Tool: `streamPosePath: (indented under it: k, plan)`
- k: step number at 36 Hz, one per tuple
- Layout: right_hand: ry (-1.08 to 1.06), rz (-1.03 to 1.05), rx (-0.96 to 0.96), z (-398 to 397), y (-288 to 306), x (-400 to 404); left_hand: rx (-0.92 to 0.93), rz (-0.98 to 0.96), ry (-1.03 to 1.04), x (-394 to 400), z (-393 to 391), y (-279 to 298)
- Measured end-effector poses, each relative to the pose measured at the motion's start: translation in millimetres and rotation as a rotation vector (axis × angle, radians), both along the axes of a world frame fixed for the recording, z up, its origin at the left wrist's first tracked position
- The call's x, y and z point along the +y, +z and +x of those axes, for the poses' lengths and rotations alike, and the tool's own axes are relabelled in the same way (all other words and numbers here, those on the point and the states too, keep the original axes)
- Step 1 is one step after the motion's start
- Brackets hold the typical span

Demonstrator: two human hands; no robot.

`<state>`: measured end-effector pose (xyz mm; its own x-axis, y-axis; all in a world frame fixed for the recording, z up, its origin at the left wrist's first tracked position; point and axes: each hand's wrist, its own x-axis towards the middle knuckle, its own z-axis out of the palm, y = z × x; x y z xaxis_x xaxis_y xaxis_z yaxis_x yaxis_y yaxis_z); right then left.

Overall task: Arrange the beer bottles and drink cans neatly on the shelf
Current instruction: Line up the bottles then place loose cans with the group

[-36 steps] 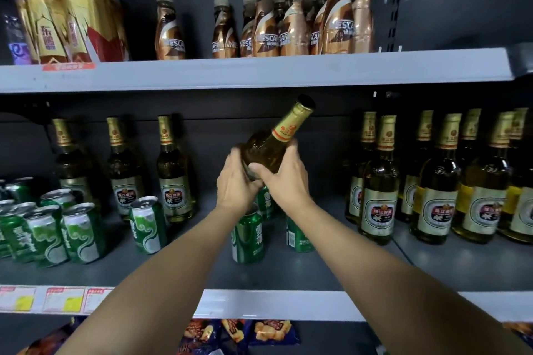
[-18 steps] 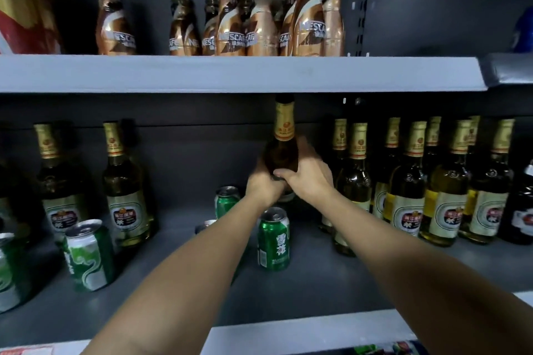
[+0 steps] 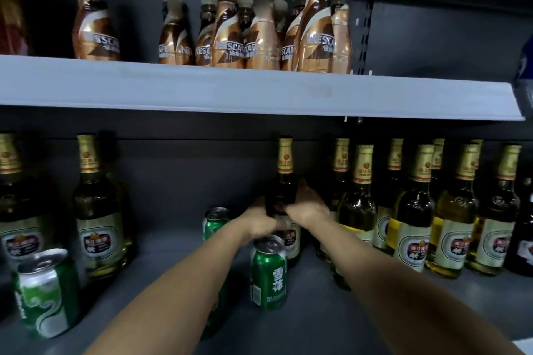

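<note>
"NESCAFE" on the coffee bottles (image 3: 315, 37); "雪花" on the green can (image 3: 269, 277).

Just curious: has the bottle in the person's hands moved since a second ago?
Yes. The held bottle was tilted in mid-air; now it is upright, lower and further right, close to the bottle row and behind the can.

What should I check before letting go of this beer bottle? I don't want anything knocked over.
1. Held beer bottle upright: ok.
2. Left hand and right hand both gripping it: ok.
3. Bottle base resting on the shelf floor: cannot tell, hidden by hands.
4. Green can close in front, under the wrists: not ok.
5. Lined up with bottle row on the right: cannot tell.
</note>
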<state>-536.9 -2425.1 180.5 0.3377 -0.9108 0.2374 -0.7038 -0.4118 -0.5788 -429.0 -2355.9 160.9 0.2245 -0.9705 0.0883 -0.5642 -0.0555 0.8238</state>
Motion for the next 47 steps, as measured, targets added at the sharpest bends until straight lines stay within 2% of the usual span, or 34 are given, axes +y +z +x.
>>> streamPosePath:
  k: [5, 9, 11, 19, 21, 23, 26, 28, 31, 33, 35, 38, 40, 43, 47]
  plan:
    - [0.042, 0.061, -0.109, 4.7, -3.6, -20.6, -0.129, 0.075, 0.099, -1.2, 10.3, -6.3]
    - [0.052, 0.085, -0.093, 3.9, -1.5, -18.2, -0.076, 0.05, 0.145, -3.6, 17.1, -7.0]
    - [0.049, 0.077, -0.079, 2.1, -3.8, -18.7, -0.104, 0.057, 0.171, -3.6, 20.2, -7.3]
    - [-0.026, -0.01, -0.075, 1.1, -16.6, 2.4, -0.443, 0.112, 0.288, 20.7, 28.4, 6.8]
    - [-0.094, -0.147, -0.052, 0.6, -20.7, 18.2, -0.517, 0.119, 0.298, 30.1, 30.0, 9.1]
    - [-0.155, -0.368, -0.085, -0.9, -25.9, 36.0, -0.57, 0.101, 0.316, 40.9, 30.9, 10.1]
    - [-0.073, -0.491, -0.203, -1.0, -29.2, 61.3, -0.574, 0.103, 0.327, 55.4, 36.2, 8.5]
    - [0.093, -0.447, -0.136, -1.1, -33.9, 71.6, -0.553, 0.161, 0.293, 66.0, 40.6, 8.6]
    - [0.307, -0.388, 0.147, -4.9, -44.8, 85.1, -0.622, 0.311, 0.154, 87.6, 43.4, 11.1]
    - [0.331, -0.417, 0.255, -7.2, -56.1, 90.6, -0.629, 0.42, 0.113, 104.8, 43.0, 11.3]
    - [0.295, -0.411, 0.251, -8.9, -66.6, 93.9, -0.616, 0.463, 0.113, 116.8, 42.5, 4.0]
    - [0.197, -0.333, 0.217, -9.3, -73.6, 97.4, -0.69, 0.294, 0.23, 124.5, 41.9, -14.3]
    - [0.157, -0.293, 0.197, -7.3, -72.3, 100.5, -0.657, 0.204, 0.311, 132.7, 42.5, -21.0]
    - [0.154, -0.309, 0.155, 0.6, -67.7, 109.7, -0.562, 0.161, 0.407, 153.6, 48.2, -22.4]
    - [0.217, -0.344, 0.064, 19.0, -67.0, 132.4, -0.544, 0.113, 0.553, 191.1, 65.7, -19.6]
